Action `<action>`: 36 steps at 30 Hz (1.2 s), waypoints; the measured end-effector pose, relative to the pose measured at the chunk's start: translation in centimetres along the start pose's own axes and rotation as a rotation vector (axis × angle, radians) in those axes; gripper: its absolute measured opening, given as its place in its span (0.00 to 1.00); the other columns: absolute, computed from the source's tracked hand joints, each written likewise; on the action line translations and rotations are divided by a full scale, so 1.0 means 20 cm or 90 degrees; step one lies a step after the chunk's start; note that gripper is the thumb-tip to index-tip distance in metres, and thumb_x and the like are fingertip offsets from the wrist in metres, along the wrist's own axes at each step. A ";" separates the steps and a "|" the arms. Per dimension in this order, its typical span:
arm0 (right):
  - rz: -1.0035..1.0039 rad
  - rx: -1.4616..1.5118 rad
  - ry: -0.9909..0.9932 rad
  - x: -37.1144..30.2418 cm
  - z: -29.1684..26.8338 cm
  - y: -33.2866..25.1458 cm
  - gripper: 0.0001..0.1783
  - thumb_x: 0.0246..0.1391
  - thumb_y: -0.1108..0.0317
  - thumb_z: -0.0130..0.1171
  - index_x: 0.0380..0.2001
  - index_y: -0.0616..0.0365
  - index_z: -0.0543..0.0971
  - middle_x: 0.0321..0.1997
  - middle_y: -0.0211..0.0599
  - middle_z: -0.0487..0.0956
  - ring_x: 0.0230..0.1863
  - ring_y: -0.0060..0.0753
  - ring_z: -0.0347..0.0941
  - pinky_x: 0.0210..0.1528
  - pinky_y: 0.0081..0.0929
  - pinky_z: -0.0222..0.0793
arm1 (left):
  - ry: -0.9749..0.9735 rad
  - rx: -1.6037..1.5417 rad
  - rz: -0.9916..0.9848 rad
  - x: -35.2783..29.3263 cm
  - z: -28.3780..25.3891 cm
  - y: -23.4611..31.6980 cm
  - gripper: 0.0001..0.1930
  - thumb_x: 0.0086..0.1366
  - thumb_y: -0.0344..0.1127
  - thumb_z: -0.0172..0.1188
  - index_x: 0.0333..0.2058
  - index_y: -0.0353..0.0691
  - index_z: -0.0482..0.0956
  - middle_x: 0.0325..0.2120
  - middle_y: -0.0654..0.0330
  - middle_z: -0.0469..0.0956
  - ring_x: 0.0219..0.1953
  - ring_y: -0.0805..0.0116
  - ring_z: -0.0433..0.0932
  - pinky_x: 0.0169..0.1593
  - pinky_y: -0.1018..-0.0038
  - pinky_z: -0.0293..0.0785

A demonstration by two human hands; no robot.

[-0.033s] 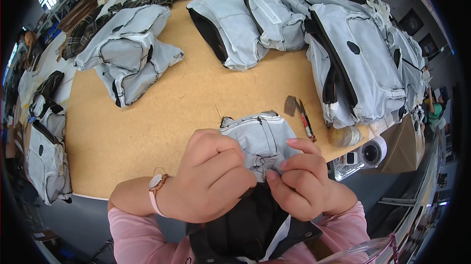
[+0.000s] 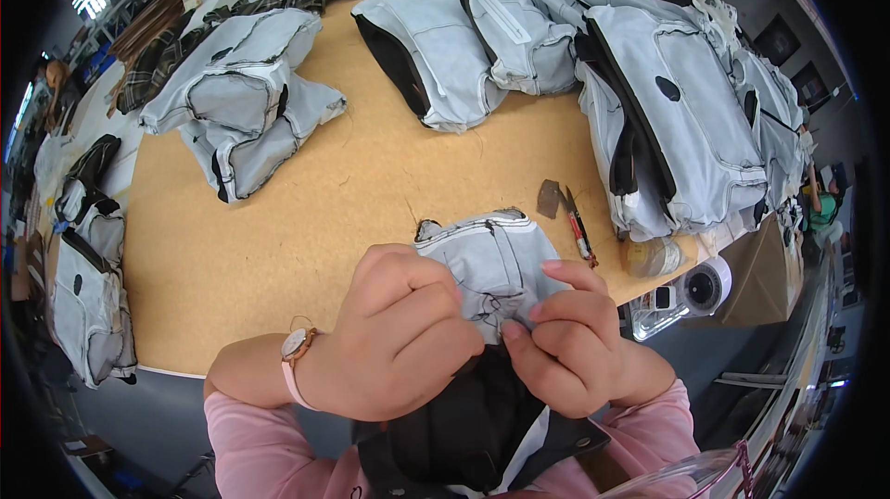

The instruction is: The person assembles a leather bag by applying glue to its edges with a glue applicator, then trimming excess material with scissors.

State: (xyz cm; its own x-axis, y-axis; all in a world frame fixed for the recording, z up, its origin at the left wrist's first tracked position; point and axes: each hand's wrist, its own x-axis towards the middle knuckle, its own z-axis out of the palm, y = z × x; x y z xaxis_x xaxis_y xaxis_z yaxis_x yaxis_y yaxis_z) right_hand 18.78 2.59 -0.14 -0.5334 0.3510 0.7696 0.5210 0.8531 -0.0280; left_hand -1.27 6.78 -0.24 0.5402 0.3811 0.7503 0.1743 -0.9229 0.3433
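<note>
A pale grey, inside-out sewn fabric piece (image 2: 482, 253) with dark seam edges lies at the table's near edge. Loose black threads (image 2: 493, 303) tangle on its lower part. My left hand (image 2: 399, 332), wearing a wristwatch (image 2: 296, 343), is curled closed around the left side of this piece. On the other side, my right hand (image 2: 570, 346) pinches its edge between thumb and fingers beside the threads. What lies under the left fingers is hidden. Right of the piece, a red-handled cutting tool (image 2: 578, 228) rests near a small brown scrap (image 2: 549, 200).
Grey unfinished bags stand or lie around the table (image 2: 278, 258): one at far left (image 2: 241, 96), one at far middle (image 2: 436, 54), a large one at right (image 2: 686, 119). Another bag (image 2: 88, 304) hangs by the left edge. A clear container (image 2: 652, 258) sits at the right edge.
</note>
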 end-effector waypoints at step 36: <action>0.054 -0.159 -0.118 -0.03 -0.05 0.02 0.14 0.36 0.73 0.63 0.32 0.60 0.80 0.32 0.30 0.70 0.39 0.33 0.67 0.50 0.44 0.64 | -0.046 -0.011 -0.014 -0.02 0.04 -0.08 0.18 0.33 0.23 0.68 0.28 0.39 0.76 0.27 0.60 0.68 0.37 0.55 0.71 0.37 0.67 0.68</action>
State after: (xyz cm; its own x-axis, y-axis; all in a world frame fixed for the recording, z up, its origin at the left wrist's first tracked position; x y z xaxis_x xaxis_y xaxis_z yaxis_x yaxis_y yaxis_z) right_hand 19.96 2.28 0.05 -0.5815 0.5010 0.6410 0.7039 0.7049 0.0876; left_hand -1.04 8.03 -1.45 0.5950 0.3960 0.6994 0.1736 -0.9130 0.3692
